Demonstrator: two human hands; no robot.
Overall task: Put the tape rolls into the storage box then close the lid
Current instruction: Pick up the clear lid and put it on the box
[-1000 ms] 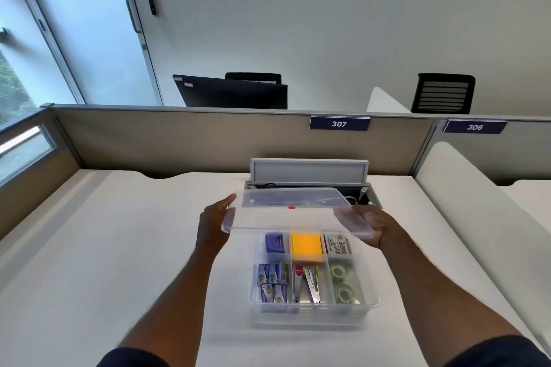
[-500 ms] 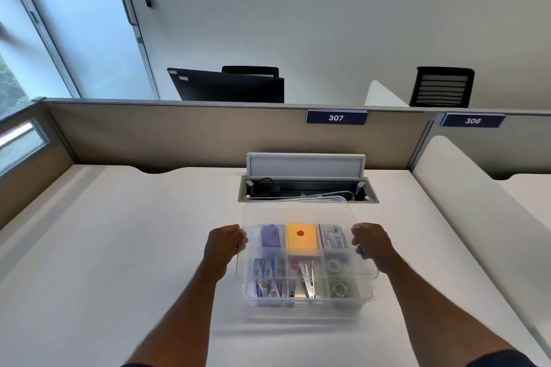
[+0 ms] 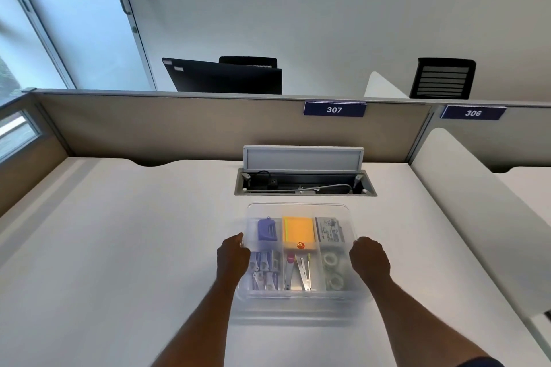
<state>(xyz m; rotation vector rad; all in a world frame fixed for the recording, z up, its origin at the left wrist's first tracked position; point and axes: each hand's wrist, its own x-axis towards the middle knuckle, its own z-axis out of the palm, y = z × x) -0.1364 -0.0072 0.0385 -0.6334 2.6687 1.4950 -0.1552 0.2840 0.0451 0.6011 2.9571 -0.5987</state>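
Viewing the head camera feed, I see the clear plastic storage box point(image 3: 299, 304) at lower centre of the frame, resting on the white desk point(image 3: 119, 247). The translucent lid point(image 3: 298, 210) lies over the box; whether it is fully seated I cannot tell.

Hand status:
- Left hand point(image 3: 232, 258): curled closed against the left edge of the lid, fingers touching it.
- Right hand point(image 3: 369, 259): curled closed against the right edge of the lid, fingers touching it.

Contents, seen through the lid:
- Two tape rolls point(image 3: 331, 270) sit one behind the other in the lower right compartment.
- An orange notepad point(image 3: 298, 229) occupies the upper middle compartment, with a red dot point(image 3: 300, 245) over its near edge.
- A purple item point(image 3: 267, 229) sits in the upper left compartment; I cannot identify it.
- Metal clips point(image 3: 301, 274) fill the lower middle compartment.

Above the box in the frame, an open cable hatch point(image 3: 304, 185) is set into the desk. A number plate reading 307 point(image 3: 334, 109) is fixed to the partition point(image 3: 179, 128) behind it.
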